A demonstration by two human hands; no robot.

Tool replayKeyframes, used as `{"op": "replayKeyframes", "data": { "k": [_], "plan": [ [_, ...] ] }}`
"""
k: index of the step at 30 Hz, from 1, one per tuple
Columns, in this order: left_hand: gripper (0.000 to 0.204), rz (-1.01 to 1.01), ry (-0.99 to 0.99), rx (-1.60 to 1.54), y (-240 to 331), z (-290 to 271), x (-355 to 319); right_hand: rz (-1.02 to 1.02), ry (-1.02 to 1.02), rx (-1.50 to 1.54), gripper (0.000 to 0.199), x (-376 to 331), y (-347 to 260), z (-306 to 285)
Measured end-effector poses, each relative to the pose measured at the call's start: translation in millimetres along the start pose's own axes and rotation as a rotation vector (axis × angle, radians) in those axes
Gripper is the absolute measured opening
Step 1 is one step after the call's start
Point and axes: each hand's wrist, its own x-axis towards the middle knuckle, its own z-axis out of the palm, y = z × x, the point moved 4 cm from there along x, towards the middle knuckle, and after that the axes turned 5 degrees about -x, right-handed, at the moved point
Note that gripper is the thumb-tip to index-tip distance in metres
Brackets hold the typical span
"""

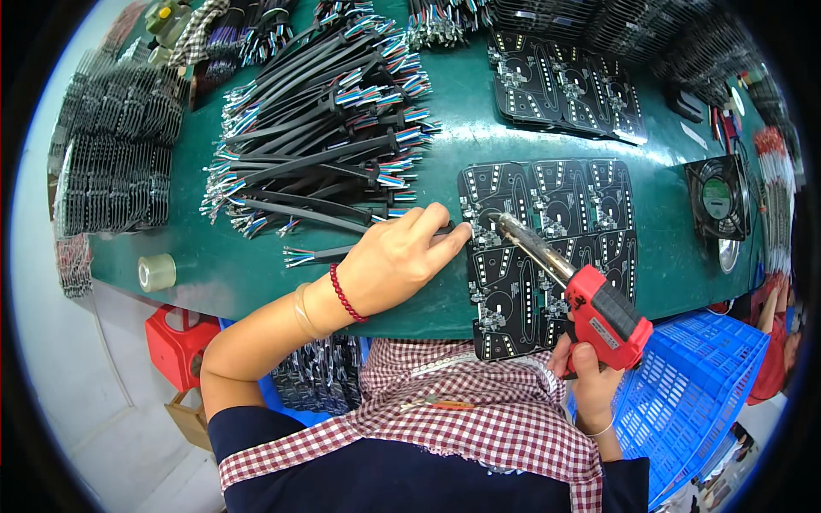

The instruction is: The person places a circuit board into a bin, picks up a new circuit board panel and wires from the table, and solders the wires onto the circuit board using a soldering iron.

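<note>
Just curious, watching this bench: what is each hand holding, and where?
The right hand grips a red pistol-shaped soldering gun by its handle. The left hand pinches a black multicoloured-wire cable near its end.

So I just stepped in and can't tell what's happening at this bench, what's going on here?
A person at a green table is working on a black circuit board panel. The right hand grips a red soldering gun, its tip at the panel's upper left part. The left hand pinches a black cable with coloured wire ends against the same spot. A pile of like cables lies behind, a small fan to the right.
</note>
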Motion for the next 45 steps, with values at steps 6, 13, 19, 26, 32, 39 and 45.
{"op": "replayKeyframes", "data": {
  "k": [6,13,19,26,32,39,45],
  "plan": [
    [0.032,-0.015,-0.001,-0.017,-0.7,0.1,1.6,0.032,-0.111,-0.038,0.018,-0.6,-0.8,0.8],
    [0.031,-0.076,-0.02,-0.063,1.0,-5.3,5.6,0.024,-0.092,-0.082,0.016,-1.9,5.4,1.0],
    [0.031,-0.091,-0.035,-0.084,2.3,-5.2,8.1,-0.134,-0.117,-0.249,0.039,-1.3,13.5,1.3],
    [0.031,-0.1,-0.038,-0.089,3.5,-4.4,8.5,-0.122,-0.051,-0.104,0.04,-2.1,12.0,-0.4],
    [0.032,-0.114,-0.041,-0.085,3.0,-3.8,6.5,-0.144,-0.078,-0.226,0.039,-1.5,16.8,0.1],
    [0.032,-0.134,-0.064,-0.095,5.0,-5.5,9.3,-0.084,0.0,-0.015,0.044,-6.3,11.0,-2.5],
    [0.031,-0.129,-0.036,-0.094,3.9,-7.6,8.5,-0.04,-0.041,-0.066,0.047,-9.5,11.9,-4.5]
  ]
}}
